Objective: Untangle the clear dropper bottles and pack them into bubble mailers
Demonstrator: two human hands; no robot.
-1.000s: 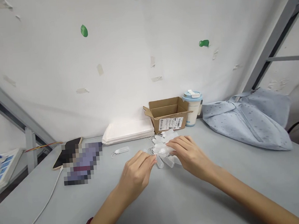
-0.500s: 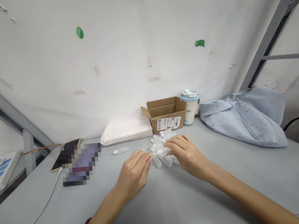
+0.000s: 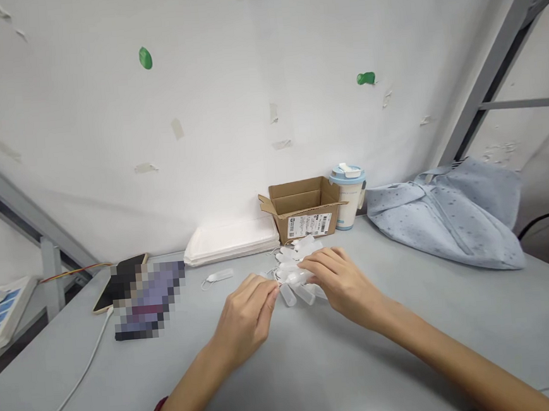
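Note:
A pile of small translucent white plastic pieces (image 3: 288,295), flat and rounded with thin cord loops, lies on the grey table in front of me. My left hand (image 3: 249,312) is closed in a pinch at the pile's left side, its fingertips on a thin cord loop. From the right, my right hand (image 3: 340,282) pinches one translucent piece (image 3: 295,276) at the top of the pile; its fingertips partly cover it. One more such piece (image 3: 222,275) lies apart on the left, its cord loop pointing left.
Behind the pile stand an open cardboard box (image 3: 307,225), a stack of white envelopes (image 3: 232,242) and a lidded cup (image 3: 349,199). A light blue cloth bag (image 3: 442,224) lies right. At left are a phone (image 3: 114,291), a blurred-out item (image 3: 151,300) and a white cable (image 3: 86,375).
Both hands keep almost the same places and grips at the pile. The whole view has shifted very slightly; nothing else visibly differs.

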